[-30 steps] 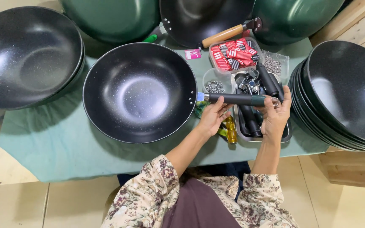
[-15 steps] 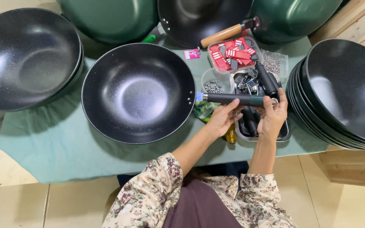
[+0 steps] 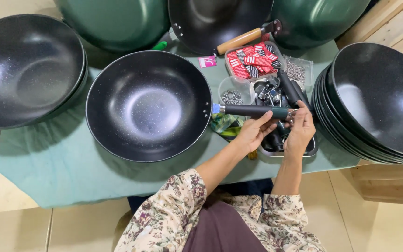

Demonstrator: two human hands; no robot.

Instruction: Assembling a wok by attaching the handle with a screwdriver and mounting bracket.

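Both hands pinch the dark handle (image 3: 253, 110) at the black wok (image 3: 149, 105) on the green cloth (image 3: 47, 163), left hand (image 3: 253, 133) under the shaft, right hand (image 3: 301, 130) at its end; wok likely heavy, rigid, handle the safest hold.

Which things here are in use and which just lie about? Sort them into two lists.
In use: left hand, right hand, dark handle, middle wok.

Lying about: stack of woks, wooden-handled pan, tray of red tags, bowl of washers.
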